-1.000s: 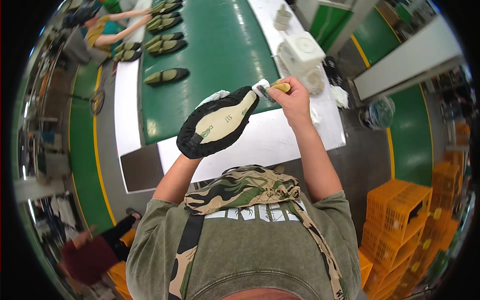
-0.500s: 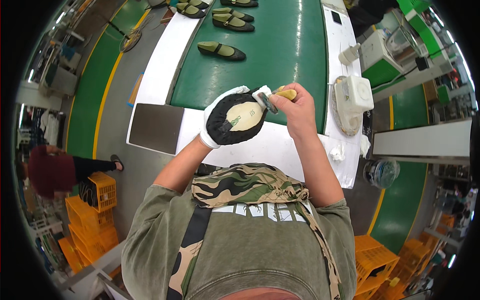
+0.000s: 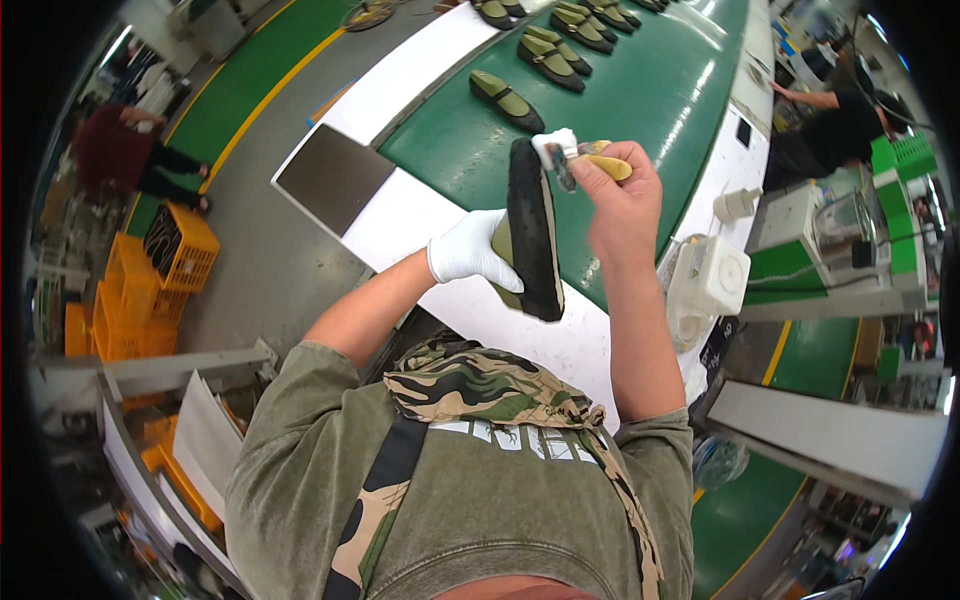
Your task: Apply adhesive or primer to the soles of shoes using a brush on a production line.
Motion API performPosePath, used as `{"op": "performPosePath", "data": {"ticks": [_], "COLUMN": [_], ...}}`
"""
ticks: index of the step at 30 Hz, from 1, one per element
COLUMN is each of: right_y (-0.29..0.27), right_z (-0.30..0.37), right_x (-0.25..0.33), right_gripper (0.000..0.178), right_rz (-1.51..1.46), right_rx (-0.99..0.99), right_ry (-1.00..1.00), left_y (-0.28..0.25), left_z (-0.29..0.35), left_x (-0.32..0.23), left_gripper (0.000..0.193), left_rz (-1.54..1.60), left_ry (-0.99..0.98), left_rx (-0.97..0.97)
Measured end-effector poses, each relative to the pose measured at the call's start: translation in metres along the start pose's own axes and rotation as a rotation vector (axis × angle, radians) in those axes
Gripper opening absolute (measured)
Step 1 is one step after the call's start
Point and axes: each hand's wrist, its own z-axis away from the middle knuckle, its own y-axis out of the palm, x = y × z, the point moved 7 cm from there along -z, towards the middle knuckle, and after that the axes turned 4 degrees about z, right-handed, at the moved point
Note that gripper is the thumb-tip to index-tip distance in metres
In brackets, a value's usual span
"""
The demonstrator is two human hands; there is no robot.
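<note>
My left hand [image 3: 472, 252], in a white glove, is closed around a black shoe upper [image 3: 532, 240] with green inside it. The shoe stands edge-on, its sole side turned to the right. In my bare right hand [image 3: 628, 200] I pinch a brush with a yellow handle [image 3: 610, 167]. Its white tip [image 3: 556, 146] is beside the far end of the shoe; whether they touch I cannot tell. Just beyond, a dark shoe with a green inside [image 3: 506, 100] sits on the green belt [image 3: 445, 125].
Several more such shoes [image 3: 552, 58] stand farther up the belt. A dark flat panel [image 3: 335, 178] lies on the white table at left. To the right are a white plastic container [image 3: 712, 278], a small pale bottle [image 3: 737, 205] and a phone [image 3: 743, 132]. A person in black [image 3: 835, 135] is beyond.
The shoe in my left hand has turned from its cream bottom facing up to edge-on. My right hand has moved the brush up and right. The whole view has swung round.
</note>
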Motion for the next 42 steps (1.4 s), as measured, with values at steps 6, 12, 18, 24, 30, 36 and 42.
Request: {"op": "performPosePath", "data": {"ticks": [6,12,18,24,30,36,42], "right_y": [0.002,0.041,0.092,0.147,0.199,0.239,0.267], "right_z": [-0.007,0.02,0.059,0.094,0.116,0.129,0.137], "right_x": [-0.018,-0.035,-0.052,-0.064,-0.086,-0.105,-0.119], "right_gripper": [0.019,0.024,0.027,0.031,0.03,0.027,0.026], "right_rz": [-0.031,0.044,0.035,0.032,0.001,0.061,0.243], "right_rx": [0.192,0.511,0.788,0.973,1.12,1.326,1.169], "right_ry": [-0.03,0.04,0.138,0.293,0.333,0.369,0.204], "left_y": [0.014,-0.002,-0.039,-0.08,-0.108,-0.121,-0.13], "left_z": [0.027,0.07,0.126,0.197,0.261,0.321,0.356], "left_x": [0.02,0.031,0.035,0.036,0.056,0.055,0.066], "left_gripper": [0.091,0.079,0.065,0.064,0.06,0.053,0.047], "left_rz": [0.316,0.602,0.793,0.848,0.948,0.874,0.865], "left_ry": [0.015,0.115,0.235,0.424,0.446,0.504,0.558], "left_rx": [0.012,-0.135,-0.323,-0.467,-0.546,-0.683,-0.822]}}
